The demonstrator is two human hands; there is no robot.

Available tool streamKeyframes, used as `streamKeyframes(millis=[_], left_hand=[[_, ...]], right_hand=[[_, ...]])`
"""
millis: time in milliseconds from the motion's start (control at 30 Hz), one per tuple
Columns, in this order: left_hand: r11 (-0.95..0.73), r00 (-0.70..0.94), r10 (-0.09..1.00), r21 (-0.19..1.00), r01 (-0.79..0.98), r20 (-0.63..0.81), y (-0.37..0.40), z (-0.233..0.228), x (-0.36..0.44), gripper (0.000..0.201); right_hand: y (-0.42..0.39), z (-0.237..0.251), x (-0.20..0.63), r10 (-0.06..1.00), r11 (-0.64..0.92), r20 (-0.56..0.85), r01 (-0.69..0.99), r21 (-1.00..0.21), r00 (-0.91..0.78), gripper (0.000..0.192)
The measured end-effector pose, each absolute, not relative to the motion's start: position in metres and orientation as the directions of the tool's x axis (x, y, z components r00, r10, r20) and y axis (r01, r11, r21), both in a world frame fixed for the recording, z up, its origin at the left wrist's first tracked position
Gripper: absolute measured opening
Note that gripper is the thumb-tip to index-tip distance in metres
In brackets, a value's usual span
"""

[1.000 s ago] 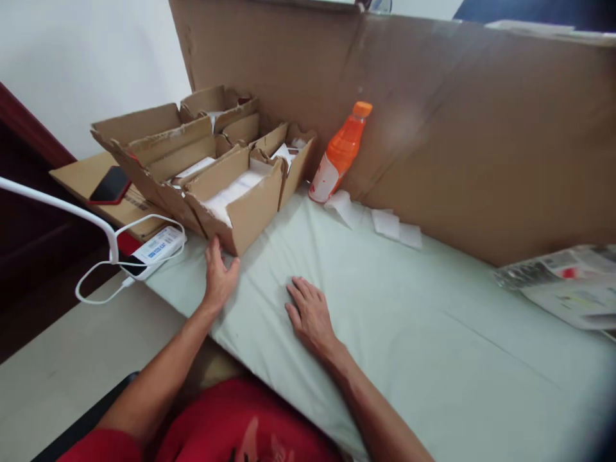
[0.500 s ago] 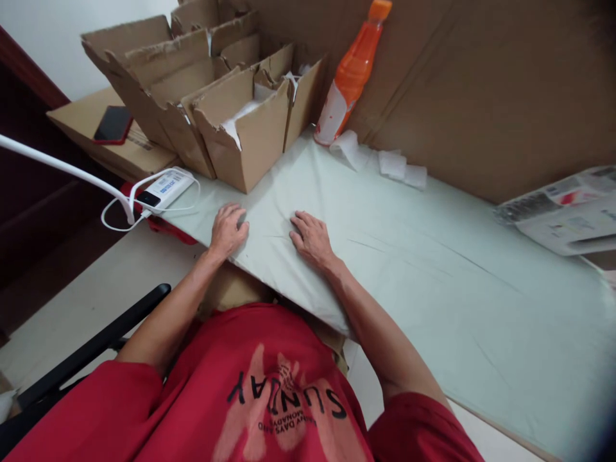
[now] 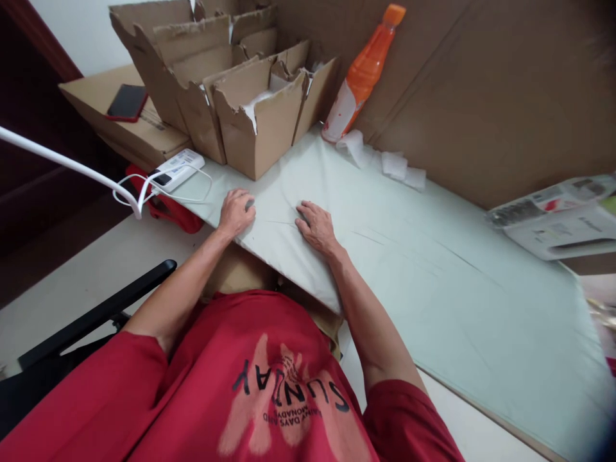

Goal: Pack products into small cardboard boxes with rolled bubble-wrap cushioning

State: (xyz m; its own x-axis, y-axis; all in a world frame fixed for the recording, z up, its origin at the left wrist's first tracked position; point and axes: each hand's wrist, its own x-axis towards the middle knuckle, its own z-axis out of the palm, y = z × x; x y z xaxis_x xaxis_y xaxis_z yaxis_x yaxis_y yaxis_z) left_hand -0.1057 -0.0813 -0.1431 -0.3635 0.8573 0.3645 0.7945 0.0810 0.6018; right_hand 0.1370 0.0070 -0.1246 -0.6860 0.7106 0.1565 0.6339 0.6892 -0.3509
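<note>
Left hand [image 3: 235, 215] and right hand [image 3: 316, 226] laid on pale green cover [image 3: 409, 301]

Both are unclenched, fingers loosely bent, and nothing is seen gripped! Beneath them the cover is spread, bordered beyond by a cardboard panel [image 3: 486, 109]. Light and pliable, it is judged, perhaps slippery; best pinched along the near edge. Its smooth surface is broken by fine creases.
</note>
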Motion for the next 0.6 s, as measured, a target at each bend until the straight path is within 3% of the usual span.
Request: streamKeyframes(millis=[133, 267, 400, 600], left_hand=[[0.089, -0.393, 0.844, 0.626, 0.774, 0.366, -0.078, -0.146, -0.113, 0.028], [0.127, -0.503, 0.767, 0.674, 0.727, 0.398, -0.080, -0.146, -0.122, 0.044], [0.118, -0.576, 0.695, 0.721, 0.683, 0.431, -0.083, -0.145, -0.126, 0.044], [0.099, -0.580, 0.694, 0.742, 0.663, 0.426, -0.082, -0.141, -0.123, 0.037]], right_hand=[[0.019, -0.114, 0.141, 0.671, 0.701, 0.092, 0.589, -0.402, -0.736, 0.046], [0.035, -0.091, 0.135, 0.613, 0.699, -0.068, 0.581, -0.416, -0.787, 0.042], [0.032, -0.069, 0.121, 0.658, 0.668, -0.216, 0.692, -0.274, -0.721, 0.040], [0.005, -0.062, 0.111, 0.713, 0.649, -0.227, 0.747, -0.145, -0.664, 0.046]])
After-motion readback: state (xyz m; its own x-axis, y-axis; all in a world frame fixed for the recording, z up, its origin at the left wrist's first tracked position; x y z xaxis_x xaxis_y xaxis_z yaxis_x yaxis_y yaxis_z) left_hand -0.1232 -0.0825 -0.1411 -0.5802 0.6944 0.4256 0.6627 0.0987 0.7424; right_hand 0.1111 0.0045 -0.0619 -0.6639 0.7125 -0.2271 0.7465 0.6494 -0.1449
